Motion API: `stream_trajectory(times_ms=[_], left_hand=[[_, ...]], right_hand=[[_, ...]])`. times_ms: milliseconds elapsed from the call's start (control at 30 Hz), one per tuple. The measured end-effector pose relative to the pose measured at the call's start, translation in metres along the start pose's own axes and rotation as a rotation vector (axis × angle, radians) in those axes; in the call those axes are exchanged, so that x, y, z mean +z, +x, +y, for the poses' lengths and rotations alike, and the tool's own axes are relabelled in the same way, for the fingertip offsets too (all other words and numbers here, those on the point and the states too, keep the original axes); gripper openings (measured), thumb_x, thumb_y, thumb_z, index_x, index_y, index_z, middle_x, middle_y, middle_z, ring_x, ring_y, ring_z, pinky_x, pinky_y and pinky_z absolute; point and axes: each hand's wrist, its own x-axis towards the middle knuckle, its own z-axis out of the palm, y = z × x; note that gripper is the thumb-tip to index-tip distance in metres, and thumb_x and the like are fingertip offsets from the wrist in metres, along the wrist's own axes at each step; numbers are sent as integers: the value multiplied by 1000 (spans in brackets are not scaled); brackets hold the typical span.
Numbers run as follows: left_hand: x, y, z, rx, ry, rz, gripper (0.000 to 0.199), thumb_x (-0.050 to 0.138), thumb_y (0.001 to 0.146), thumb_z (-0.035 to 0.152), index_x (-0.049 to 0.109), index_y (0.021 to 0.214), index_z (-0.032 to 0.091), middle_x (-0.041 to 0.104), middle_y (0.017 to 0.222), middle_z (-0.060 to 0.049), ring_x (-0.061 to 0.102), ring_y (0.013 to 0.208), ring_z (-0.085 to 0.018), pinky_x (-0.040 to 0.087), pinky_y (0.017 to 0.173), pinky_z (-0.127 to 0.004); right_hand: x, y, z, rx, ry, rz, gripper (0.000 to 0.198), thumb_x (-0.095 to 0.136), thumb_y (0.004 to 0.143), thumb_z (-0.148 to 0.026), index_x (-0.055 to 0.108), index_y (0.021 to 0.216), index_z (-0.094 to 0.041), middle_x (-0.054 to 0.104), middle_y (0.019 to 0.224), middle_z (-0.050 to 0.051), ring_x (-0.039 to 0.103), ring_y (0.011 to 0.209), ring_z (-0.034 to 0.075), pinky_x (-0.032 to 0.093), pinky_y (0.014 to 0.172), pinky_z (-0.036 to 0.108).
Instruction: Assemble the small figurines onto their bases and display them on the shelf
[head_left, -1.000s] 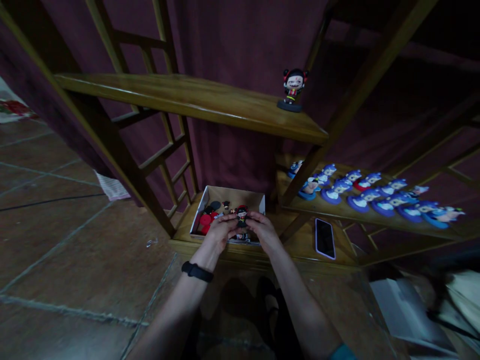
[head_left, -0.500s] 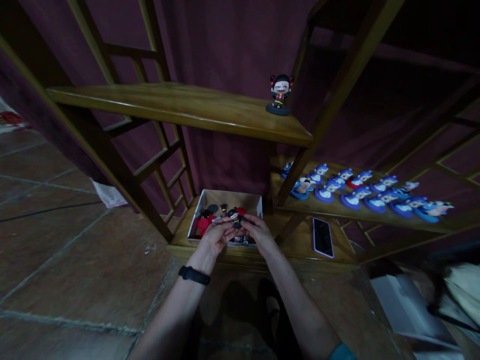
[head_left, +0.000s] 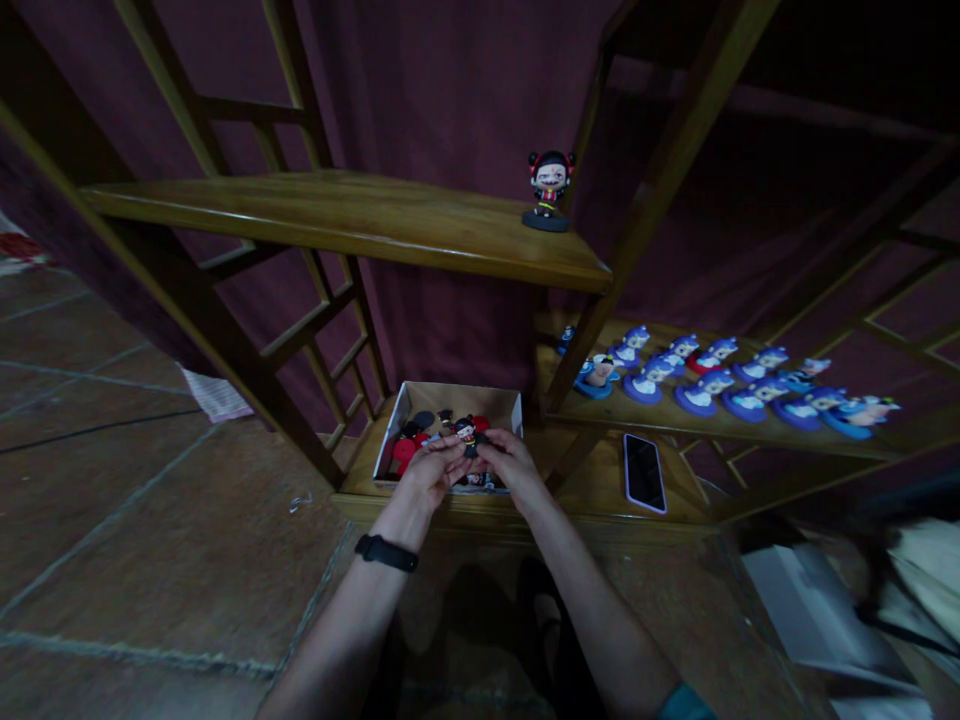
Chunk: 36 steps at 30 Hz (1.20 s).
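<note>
Both my hands hold one small figurine [head_left: 466,434] with black hair and dark clothes, over the front part of a cardboard box [head_left: 397,410]. My left hand [head_left: 433,470] grips it from the left, fingers closed around its side. From the right, the thumb and fingers of my right hand [head_left: 510,460] are closed on its dark base. Inside the box lie red and black figurine pieces [head_left: 405,452], partly covered by my hands. A similar figurine [head_left: 550,188] with two hair buns stands upright on a dark round base on the upper shelf.
The wooden upper shelf [head_left: 337,215] juts out above the box. Several blue and purple figurines [head_left: 697,390] stand in rows on the right shelf. A phone [head_left: 645,472] lies on the lower board. At the lower right is a pale box [head_left: 810,600] on the tiled floor [head_left: 150,560].
My view has shifted slightly, so the shelves and figurines appear a little further left. Both hands keep their hold on the figurine, almost unmoved.
</note>
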Motion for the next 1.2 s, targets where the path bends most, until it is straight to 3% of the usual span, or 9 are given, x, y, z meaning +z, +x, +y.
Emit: stream_trajectory(times_ms=[267, 467, 767, 1200], left_hand=[[3, -4, 3, 1, -5, 29, 17, 55, 73, -5, 57, 70, 12, 59, 57, -1, 58, 49, -9, 51, 53, -22], [1, -2, 0, 47, 27, 19, 16, 59, 69, -5, 59, 68, 11, 61, 62, -2, 58, 51, -9, 50, 53, -20], [4, -2, -3, 103, 80, 33, 14, 62, 66, -4, 62, 66, 10, 61, 61, -2, 57, 51, -7, 49, 50, -18], [6, -2, -13, 102, 38, 29, 14, 61, 68, -5, 63, 67, 10, 61, 56, -1, 55, 47, -7, 49, 49, -18]], right_hand=[[4, -3, 3, -13, -52, 11, 28, 62, 59, -27, 49, 84, -21, 56, 69, -6, 53, 50, 8, 49, 51, 24], [1, 2, 7, -49, -126, 11, 30, 60, 59, -24, 53, 89, -23, 58, 85, -3, 57, 63, 11, 50, 53, 24], [-4, 6, 9, -47, -191, -1, 23, 65, 58, -27, 59, 79, -19, 60, 67, -4, 57, 60, 12, 52, 60, 28], [-7, 10, 14, -80, -249, 95, 17, 68, 56, -31, 64, 67, -19, 64, 66, -1, 61, 67, 17, 50, 66, 31]])
